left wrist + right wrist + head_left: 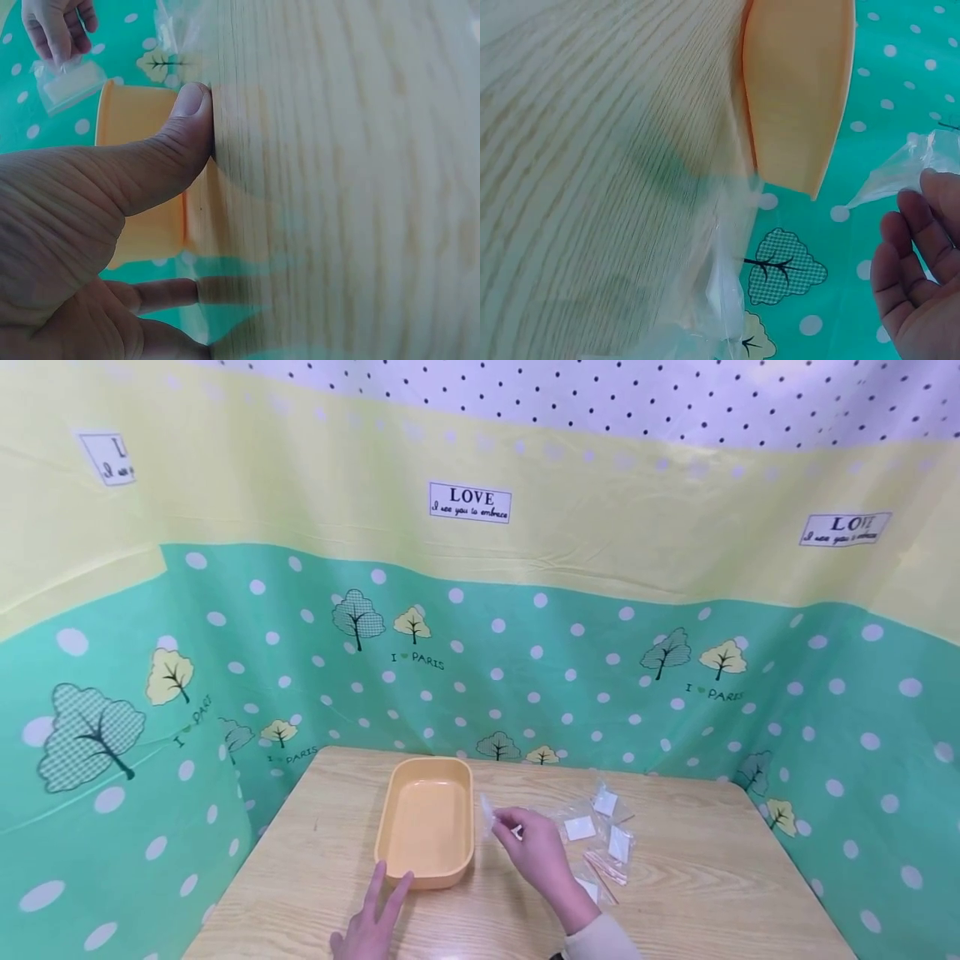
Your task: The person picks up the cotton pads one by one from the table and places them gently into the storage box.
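Note:
My right hand pinches a small clear plastic bag between thumb and fingertips, raised beside the right wall of an orange-yellow plastic bin. In the left wrist view, a white block-like piece shows inside that bag. The bag hangs partly cut off at the edge of the right wrist view. My left hand rests at the front left corner of the bin, fingers spread and straight, fingertips right at the rim. Its thumb is extended along the wooden tabletop.
Several clear bags with white inserts lie loosely grouped on the wooden table to the right. Among them is a bag with red-striped edges. A green and yellow patterned curtain encloses the table's back and sides.

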The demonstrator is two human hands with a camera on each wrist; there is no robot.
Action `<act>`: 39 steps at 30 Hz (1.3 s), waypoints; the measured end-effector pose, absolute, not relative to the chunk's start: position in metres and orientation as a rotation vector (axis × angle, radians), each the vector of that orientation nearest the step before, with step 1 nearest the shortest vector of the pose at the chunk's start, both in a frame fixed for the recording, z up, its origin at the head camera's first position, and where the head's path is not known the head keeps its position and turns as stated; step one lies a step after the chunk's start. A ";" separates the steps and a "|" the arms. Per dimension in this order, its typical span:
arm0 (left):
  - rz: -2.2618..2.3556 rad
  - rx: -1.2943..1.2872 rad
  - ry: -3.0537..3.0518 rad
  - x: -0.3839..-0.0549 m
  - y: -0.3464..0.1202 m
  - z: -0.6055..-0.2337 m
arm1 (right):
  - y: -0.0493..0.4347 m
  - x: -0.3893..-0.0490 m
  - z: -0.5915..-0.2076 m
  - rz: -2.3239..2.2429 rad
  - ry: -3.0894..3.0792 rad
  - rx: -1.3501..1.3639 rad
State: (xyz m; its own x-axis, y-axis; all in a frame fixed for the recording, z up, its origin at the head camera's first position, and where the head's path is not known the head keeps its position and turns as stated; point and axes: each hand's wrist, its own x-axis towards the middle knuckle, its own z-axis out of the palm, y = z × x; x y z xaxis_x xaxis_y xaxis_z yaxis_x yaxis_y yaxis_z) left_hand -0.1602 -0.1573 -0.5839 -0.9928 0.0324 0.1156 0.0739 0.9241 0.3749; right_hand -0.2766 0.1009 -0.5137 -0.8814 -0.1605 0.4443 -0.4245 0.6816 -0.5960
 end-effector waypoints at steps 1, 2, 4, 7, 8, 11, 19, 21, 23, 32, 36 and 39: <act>-0.579 -0.088 -2.979 -0.160 -0.157 -0.584 | 0.100 -0.278 -0.515 1.012 -2.532 0.458; -0.570 -0.089 -2.980 -0.160 -0.157 -0.585 | 0.099 -0.278 -0.515 1.003 -2.525 0.457; -0.570 -0.091 -2.976 -0.159 -0.157 -0.585 | 0.097 -0.279 -0.516 0.990 -2.527 0.448; -0.546 -0.090 -2.972 -0.158 -0.157 -0.586 | 0.096 -0.278 -0.516 0.984 -2.536 0.454; -0.544 -0.089 -2.971 -0.157 -0.157 -0.586 | 0.095 -0.278 -0.517 0.985 -2.544 0.461; -0.526 -0.088 -2.970 -0.156 -0.157 -0.585 | 0.092 -0.276 -0.518 0.984 -2.562 0.485; -0.560 -0.111 -2.964 -0.152 -0.156 -0.581 | 0.069 -0.266 -0.516 0.895 -2.611 0.585; -0.585 -0.125 -2.971 -0.151 -0.156 -0.581 | 0.065 -0.262 -0.517 0.884 -2.617 0.622; -0.603 -0.133 -2.981 -0.151 -0.155 -0.580 | 0.065 -0.258 -0.519 0.876 -2.604 0.639; -0.621 -0.096 -3.037 -0.152 -0.156 -0.575 | 0.091 -0.251 -0.534 0.849 -2.616 0.575; -0.633 -0.096 -3.064 -0.155 -0.154 -0.573 | 0.124 -0.253 -0.536 0.795 -2.655 0.549; -0.624 -0.112 -3.060 -0.157 -0.155 -0.572 | 0.154 -0.254 -0.540 0.681 -2.729 0.498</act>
